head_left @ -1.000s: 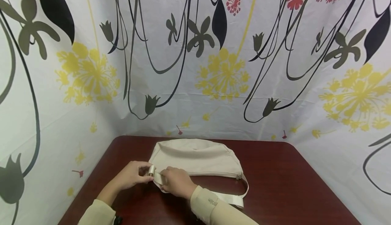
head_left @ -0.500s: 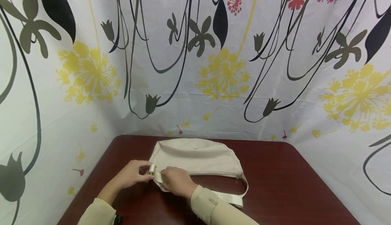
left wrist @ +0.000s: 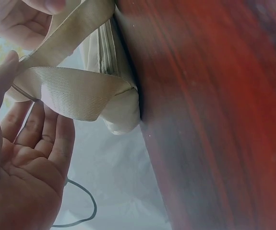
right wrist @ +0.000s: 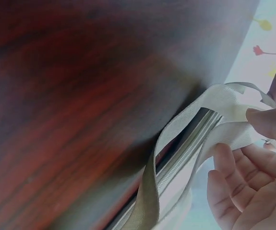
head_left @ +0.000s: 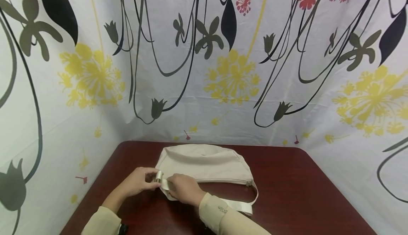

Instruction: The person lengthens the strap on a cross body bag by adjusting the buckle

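Observation:
A cream fabric shoulder bag lies on the table, its zipper along the near edge. At the bag's left end, my left hand pinches a folded loop of the webbing strap between thumb and fingers. A thin metal strap slider shows at that fold. Just to the right, my right hand pinches another stretch of the strap between thumb and fingers. The rest of the strap passes behind the right wrist and loops to the bag's right end.
The dark red wooden table has rounded far corners. A white curtain with printed flowers hangs behind it and on both sides. A zipper pull sits at the bag's right end.
Both hands keep their grip at the strap with barely any movement. The strap's loose loop at the right has shifted very slightly to the left.

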Motion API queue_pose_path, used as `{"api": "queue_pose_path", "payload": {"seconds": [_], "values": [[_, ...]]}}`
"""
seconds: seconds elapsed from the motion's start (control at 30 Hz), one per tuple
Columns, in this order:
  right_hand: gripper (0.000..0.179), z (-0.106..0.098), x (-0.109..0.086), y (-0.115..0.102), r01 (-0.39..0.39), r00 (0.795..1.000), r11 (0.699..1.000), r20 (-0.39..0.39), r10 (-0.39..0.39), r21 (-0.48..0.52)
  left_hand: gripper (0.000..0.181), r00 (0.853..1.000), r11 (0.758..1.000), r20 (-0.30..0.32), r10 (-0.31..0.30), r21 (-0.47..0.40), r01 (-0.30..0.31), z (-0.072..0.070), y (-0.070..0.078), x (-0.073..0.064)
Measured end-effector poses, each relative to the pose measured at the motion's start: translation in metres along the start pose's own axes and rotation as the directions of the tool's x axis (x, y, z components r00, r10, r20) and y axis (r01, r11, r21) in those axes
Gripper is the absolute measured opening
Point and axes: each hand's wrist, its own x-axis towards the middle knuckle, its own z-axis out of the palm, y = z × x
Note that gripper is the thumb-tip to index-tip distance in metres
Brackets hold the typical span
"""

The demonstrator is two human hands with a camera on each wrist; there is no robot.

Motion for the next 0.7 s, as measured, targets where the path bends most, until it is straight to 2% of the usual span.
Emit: {"api": "queue_pose_path", "payload": {"seconds": [0.5,0.7], "values": [[0.018,0.0026,0.0029,-0.0022,0.004,1.000,1.000,-0.011,-0.004,0.010,0.035,1.000,1.000,0.010,-0.001,-0.014,0.002,-0.0001,-0.0025,0.0007],[0.025,0.0010,0.0013,-0.0025,0.002,0.999,1.000,-0.035,-0.002,-0.014,0.035,1.000,1.000,0.010,-0.002,-0.019,0.002,-0.0003,-0.0032,0.0000]]}}
